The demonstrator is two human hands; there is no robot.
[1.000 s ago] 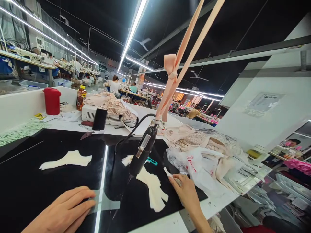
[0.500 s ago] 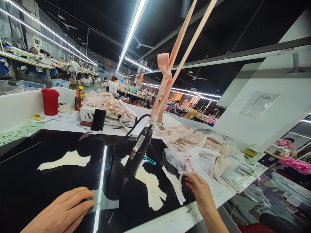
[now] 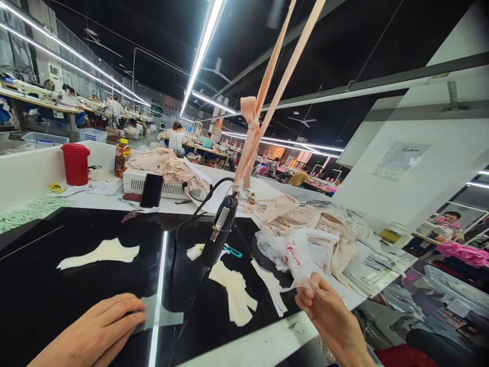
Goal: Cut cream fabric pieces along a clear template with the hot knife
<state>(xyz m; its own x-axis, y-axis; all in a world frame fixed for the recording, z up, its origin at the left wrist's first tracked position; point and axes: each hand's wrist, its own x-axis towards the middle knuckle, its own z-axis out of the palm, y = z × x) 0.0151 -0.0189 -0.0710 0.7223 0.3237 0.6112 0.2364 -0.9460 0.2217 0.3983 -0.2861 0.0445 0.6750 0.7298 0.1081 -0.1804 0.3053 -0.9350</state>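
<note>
My left hand [image 3: 95, 334] lies flat on the black glossy table [image 3: 49, 290], its fingers pressing a clear template sheet [image 3: 162, 316]. My right hand [image 3: 324, 308] is raised at the table's right edge, fingers pinched on the edge of a white plastic bag [image 3: 301, 250]. A black hand-held cutting tool [image 3: 219, 229] hangs from a pink ribbon [image 3: 254, 132] over the middle of the table. Cream fabric pieces [image 3: 233, 288] lie under it, a narrow cream strip [image 3: 271, 285] lies beside them, and another cream piece [image 3: 101, 252] lies at the left.
Beige garments [image 3: 294, 216] are heaped behind the bag. At the back stand a white box [image 3: 168, 186] with fabric on top, a phone [image 3: 152, 190], a red jug [image 3: 75, 163] and a bottle [image 3: 121, 157]. Other workers sit at distant sewing tables.
My right hand left the narrow cream strip on the table, moved right and lifted, and now pinches the plastic bag's edge. My left hand has stayed put.
</note>
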